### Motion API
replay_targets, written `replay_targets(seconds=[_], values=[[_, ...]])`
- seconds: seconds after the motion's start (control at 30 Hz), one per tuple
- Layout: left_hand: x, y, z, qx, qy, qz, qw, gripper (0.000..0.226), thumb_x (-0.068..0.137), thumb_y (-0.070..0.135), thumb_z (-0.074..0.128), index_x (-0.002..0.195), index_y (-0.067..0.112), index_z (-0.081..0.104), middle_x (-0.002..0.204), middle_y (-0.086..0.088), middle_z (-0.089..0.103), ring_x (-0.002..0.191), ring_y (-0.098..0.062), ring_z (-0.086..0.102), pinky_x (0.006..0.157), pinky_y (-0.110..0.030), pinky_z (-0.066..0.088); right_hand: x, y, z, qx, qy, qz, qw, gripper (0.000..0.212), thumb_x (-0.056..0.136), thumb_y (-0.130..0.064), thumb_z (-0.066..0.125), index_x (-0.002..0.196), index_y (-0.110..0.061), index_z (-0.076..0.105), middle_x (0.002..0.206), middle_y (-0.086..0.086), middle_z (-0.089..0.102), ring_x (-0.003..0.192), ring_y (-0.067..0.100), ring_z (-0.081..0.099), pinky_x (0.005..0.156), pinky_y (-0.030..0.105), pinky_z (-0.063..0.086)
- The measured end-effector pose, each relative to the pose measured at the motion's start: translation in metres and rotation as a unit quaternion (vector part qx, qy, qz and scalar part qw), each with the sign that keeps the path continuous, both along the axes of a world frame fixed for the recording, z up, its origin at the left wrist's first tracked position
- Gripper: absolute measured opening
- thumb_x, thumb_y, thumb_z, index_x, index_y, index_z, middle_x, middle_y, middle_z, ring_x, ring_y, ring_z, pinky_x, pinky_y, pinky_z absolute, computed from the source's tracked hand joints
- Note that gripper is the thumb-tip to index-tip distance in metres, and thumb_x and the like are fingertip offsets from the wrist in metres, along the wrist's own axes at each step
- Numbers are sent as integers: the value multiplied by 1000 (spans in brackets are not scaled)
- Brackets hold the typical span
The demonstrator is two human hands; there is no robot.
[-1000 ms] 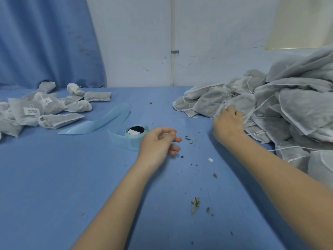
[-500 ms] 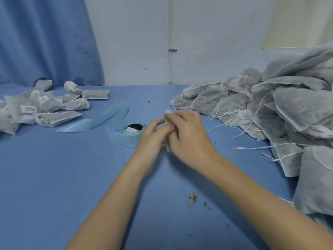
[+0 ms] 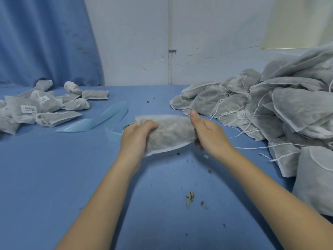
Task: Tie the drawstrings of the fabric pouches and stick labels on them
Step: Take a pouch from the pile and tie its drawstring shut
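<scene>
Both hands hold one filled grey fabric pouch [image 3: 170,134] sideways above the blue table [image 3: 54,177], at the centre of the view. My left hand [image 3: 136,139] grips its left end, fingers curled over the top edge. My right hand [image 3: 209,136] grips its right end, thumb up along the edge. Behind the left hand, a roll of label backing [image 3: 115,134] is partly hidden, and its pale blue strip [image 3: 100,120] trails off to the left. No drawstring of the held pouch shows.
A large heap of pouches with loose white strings [image 3: 270,112] fills the right side. A smaller group of tied, labelled pouches [image 3: 41,109] lies at the far left. Dry herb crumbs [image 3: 190,197] dot the table in front of me. A blue curtain [image 3: 45,38] hangs behind.
My right hand came back from the heap with a pouch. Both hands met at the centre and now hold that pouch stretched sideways between them.
</scene>
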State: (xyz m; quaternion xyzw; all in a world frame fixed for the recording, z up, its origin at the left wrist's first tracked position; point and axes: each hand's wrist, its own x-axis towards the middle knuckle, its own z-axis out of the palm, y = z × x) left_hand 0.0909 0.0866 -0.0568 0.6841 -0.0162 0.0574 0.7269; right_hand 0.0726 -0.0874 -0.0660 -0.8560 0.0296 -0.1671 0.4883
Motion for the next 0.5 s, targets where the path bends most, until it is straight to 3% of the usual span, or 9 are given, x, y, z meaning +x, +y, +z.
replay_targets(seconds=[0.07,0.13,0.2,0.23,0.3,0.4,0.47,0.5], values=[[-2,1,-4,131,-56,51,989,8,84,23,63,85,19,56,67,10,55,61,-8,51,49,-15,36,1,-3,1,-96,-6,-46,994,62,95,-60,30,50,-18,38,49,-10,46,55,9,44,58,25,37],[-5,0,-10,265,-114,71,955,35,81,27,63,112,25,47,84,11,57,74,-10,51,58,-20,32,1,-6,3,-150,-18,-66,986,64,96,-55,35,43,-18,39,40,-8,40,50,9,38,54,28,31],[-11,-4,-11,334,-176,68,923,57,79,28,60,131,22,38,116,8,55,101,-14,51,80,-21,35,-1,-7,5,-139,-35,-45,989,60,94,-51,43,46,-15,36,43,-5,34,48,10,34,50,27,26],[-13,-6,-11,373,-221,68,898,59,78,31,55,133,18,40,127,5,50,114,-16,47,93,-25,32,-2,-6,5,-132,-43,-24,990,57,93,-50,46,49,-16,36,47,-5,34,48,10,32,50,26,25],[-21,-15,-10,437,-290,37,851,62,71,40,43,127,13,50,129,0,51,120,-19,44,106,-28,20,-4,-1,4,-126,-52,15,991,51,94,-46,48,54,-15,40,50,-3,39,50,9,34,52,23,29],[-31,-29,-10,400,-302,-56,863,55,71,46,39,115,17,51,109,8,59,101,-11,50,105,-28,26,-4,11,2,-110,-58,33,992,32,97,-41,45,72,-22,55,61,-13,54,59,-1,49,58,11,37],[-31,-31,-12,382,-287,-71,876,50,78,39,49,124,21,43,114,11,57,100,-11,51,87,-22,34,-4,15,2,-64,-49,43,996,22,97,-40,43,89,-25,57,75,-10,64,69,-2,56,62,8,39],[-29,-29,-13,391,-274,-64,876,55,82,35,51,133,21,37,120,9,55,105,-12,50,79,-20,32,-4,15,2,-46,-50,49,997,20,98,-39,43,93,-25,56,74,-3,66,68,4,57,63,14,40]])
